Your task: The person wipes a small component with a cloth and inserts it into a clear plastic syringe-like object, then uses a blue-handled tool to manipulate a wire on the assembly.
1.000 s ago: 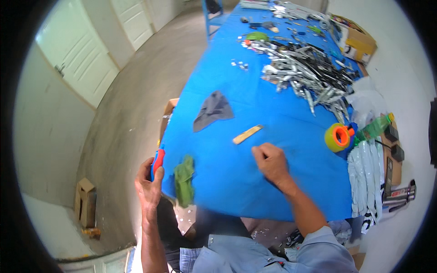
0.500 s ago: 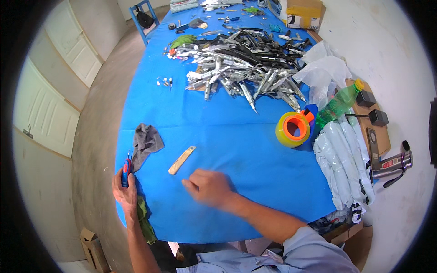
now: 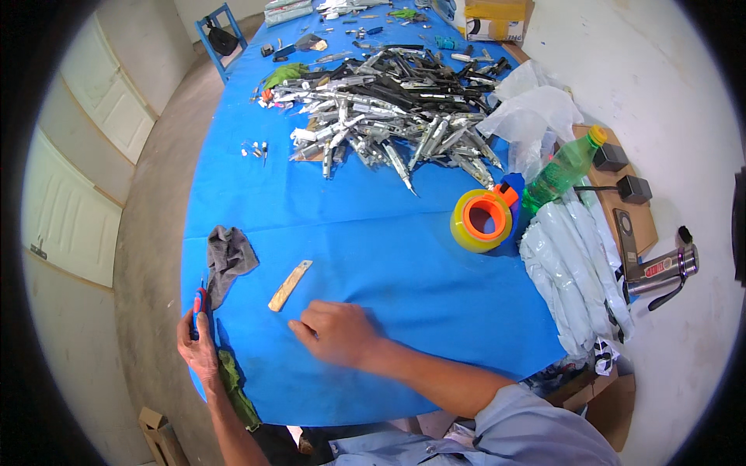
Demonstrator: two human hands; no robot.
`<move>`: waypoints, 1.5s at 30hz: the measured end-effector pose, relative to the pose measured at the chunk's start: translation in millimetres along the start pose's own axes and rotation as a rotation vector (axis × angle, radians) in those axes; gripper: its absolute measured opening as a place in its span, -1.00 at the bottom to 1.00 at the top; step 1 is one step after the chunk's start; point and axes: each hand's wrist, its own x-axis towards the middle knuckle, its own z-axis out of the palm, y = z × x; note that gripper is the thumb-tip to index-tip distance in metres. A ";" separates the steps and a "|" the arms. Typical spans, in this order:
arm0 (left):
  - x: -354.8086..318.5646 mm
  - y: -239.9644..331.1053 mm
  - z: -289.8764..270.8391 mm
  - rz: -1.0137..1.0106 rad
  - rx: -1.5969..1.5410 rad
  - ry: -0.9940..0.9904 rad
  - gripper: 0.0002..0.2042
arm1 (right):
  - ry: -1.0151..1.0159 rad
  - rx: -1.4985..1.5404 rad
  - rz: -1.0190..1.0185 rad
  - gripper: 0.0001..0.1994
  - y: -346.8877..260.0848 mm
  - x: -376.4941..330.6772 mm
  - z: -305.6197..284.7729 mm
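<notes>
At the table's left edge my left hand (image 3: 199,348) is closed around a red-and-blue handled tool (image 3: 200,301) with a thin metal tip; its exact kind is too small to tell. The tip points away from me, beside a crumpled grey cloth (image 3: 231,260). A green cloth (image 3: 237,388) lies by my left wrist. My right hand (image 3: 336,332) hovers over or rests on the blue tablecloth, fingers curled under and thumb toward the left. What those fingers hold, if anything, is hidden. Just beyond this hand lies a flat, tan, worn strip (image 3: 290,286), touched by neither hand.
A large heap of silver and black pen-like pieces (image 3: 396,109) covers the table's middle. On the right are a yellow tape roll with an orange ring (image 3: 483,217), a green bottle (image 3: 563,167), white plastic packets (image 3: 567,272) and a metal flask (image 3: 660,272). Small parts (image 3: 254,149) lie left.
The whole view has shifted, so the table and its things sit further left in the picture. Both hands keep about the same places beside the cloth and the tan strip.
</notes>
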 end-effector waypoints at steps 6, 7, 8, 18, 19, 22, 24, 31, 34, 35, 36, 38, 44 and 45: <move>0.5 -5.8 -1.7 0.000 0.059 0.010 -0.58 | -0.034 0.006 0.020 -0.70 -2.3 -1.8 -2.1; 0.8 -6.2 -1.7 0.001 0.053 0.010 -0.58 | -0.034 0.006 0.027 -0.70 -3.4 -1.5 -2.8; 0.9 -6.7 -1.7 0.002 0.046 0.010 -0.59 | -0.017 0.001 0.012 -0.70 -2.3 -1.8 -1.4; 1.8 -11.2 -1.9 -0.001 -0.001 -0.014 -0.58 | -0.010 0.010 0.002 -0.70 0.1 -2.3 1.9; -0.3 -4.7 -2.3 -0.002 0.015 0.008 -0.59 | -0.025 0.020 0.008 -0.70 -0.8 -2.1 1.7; 2.3 -12.5 -2.0 0.005 0.029 0.026 -0.59 | -0.059 0.015 0.018 -0.69 -2.0 -1.1 0.1; 1.4 -10.8 -2.4 0.014 0.023 0.022 -0.60 | -0.064 0.015 0.025 -0.68 -3.0 -1.2 -0.9; 2.1 -10.7 -2.7 0.029 0.012 0.016 -0.62 | -0.037 0.031 0.009 -0.67 -2.4 -2.5 1.7; 1.4 -9.0 -3.0 0.020 0.039 0.027 -0.62 | -0.048 0.029 0.012 -0.66 -1.1 -3.1 2.9; 0.8 -7.5 -2.8 0.019 0.035 0.029 -0.62 | -0.046 0.028 0.010 -0.66 -1.3 -3.2 2.7; 0.2 -5.7 -2.8 0.018 0.031 0.031 -0.62 | -0.045 0.027 0.007 -0.66 -1.7 -3.1 2.4; 0.0 -4.7 -2.2 0.016 0.025 0.031 -0.61 | -0.051 0.022 0.010 -0.66 -1.6 -3.0 1.4; 2.1 -11.1 -1.5 0.018 0.010 0.024 -0.60 | -0.043 0.007 -0.005 -0.66 -2.0 -2.6 -1.1; 1.8 -10.6 -1.6 0.020 0.004 0.027 -0.60 | -0.028 -0.003 -0.018 -0.66 -1.1 -2.7 0.7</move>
